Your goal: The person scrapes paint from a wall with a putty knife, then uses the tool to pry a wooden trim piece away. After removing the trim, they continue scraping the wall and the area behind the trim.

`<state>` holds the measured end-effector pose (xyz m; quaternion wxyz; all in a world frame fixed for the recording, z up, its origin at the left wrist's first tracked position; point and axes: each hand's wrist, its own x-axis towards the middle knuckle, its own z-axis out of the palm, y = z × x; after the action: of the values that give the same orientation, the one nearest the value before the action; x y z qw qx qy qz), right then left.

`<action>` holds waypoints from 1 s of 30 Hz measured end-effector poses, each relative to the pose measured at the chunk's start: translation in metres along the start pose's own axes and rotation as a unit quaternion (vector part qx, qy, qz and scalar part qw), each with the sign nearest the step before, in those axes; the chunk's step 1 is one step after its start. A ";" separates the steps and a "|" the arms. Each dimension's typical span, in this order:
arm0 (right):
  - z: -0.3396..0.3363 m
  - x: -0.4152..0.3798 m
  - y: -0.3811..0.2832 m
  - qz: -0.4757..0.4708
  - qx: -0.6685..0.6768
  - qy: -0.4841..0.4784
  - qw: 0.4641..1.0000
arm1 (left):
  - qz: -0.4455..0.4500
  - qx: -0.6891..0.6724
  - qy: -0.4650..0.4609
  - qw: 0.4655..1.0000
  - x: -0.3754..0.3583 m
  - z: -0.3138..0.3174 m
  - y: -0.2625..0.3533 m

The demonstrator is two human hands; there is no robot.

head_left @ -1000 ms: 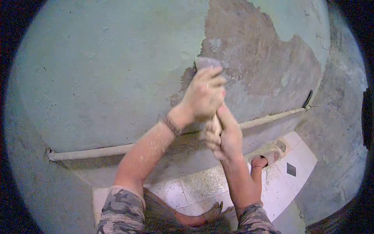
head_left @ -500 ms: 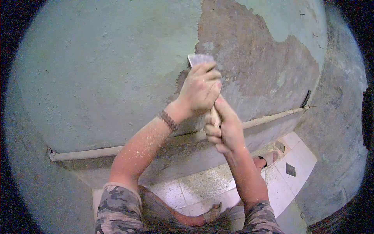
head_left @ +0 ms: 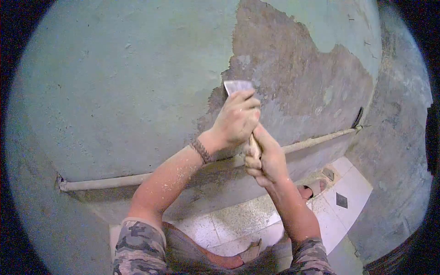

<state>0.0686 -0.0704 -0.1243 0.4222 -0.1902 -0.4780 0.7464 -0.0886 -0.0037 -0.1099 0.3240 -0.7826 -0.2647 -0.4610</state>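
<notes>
Both of my hands grip one paint scraper (head_left: pixel 238 85) with a wide metal blade. My left hand (head_left: pixel 237 115) is wrapped round it just below the blade, fingers closed. Lower down, my right hand (head_left: pixel 269 158) is closed round the pale handle (head_left: pixel 255 145). The blade lies close against the wall, by the ragged edge between green paint (head_left: pixel 146 91) and a bare brownish patch (head_left: pixel 293 59). Pale dust and flakes cling to both forearms.
A pale pipe (head_left: pixel 105 182) runs along the foot of the wall, below my hands. Beneath it are white floor tiles (head_left: pixel 339 224) strewn with paint debris. My sandalled foot (head_left: pixel 316 188) stands at the right. A dark strip (head_left: pixel 358 117) sticks up near the pipe's right end.
Both hands and the scraper have come down the wall a little, toward me. The grip is the same, and the bare patch's edge shows above the blade.
</notes>
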 end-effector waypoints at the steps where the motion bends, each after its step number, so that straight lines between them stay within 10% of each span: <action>1: 0.009 0.007 -0.011 -0.027 -0.006 -0.002 1.000 | 0.038 0.030 0.031 0.998 0.017 -0.002 -0.012; 30: 0.019 -0.004 -0.035 -0.025 -0.049 0.029 0.998 | 0.017 0.039 0.029 0.999 0.023 0.000 -0.007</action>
<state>0.0732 -0.0774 -0.0848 0.4446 -0.2205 -0.5057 0.7057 -0.0840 0.0036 -0.0872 0.3700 -0.7598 -0.2598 -0.4672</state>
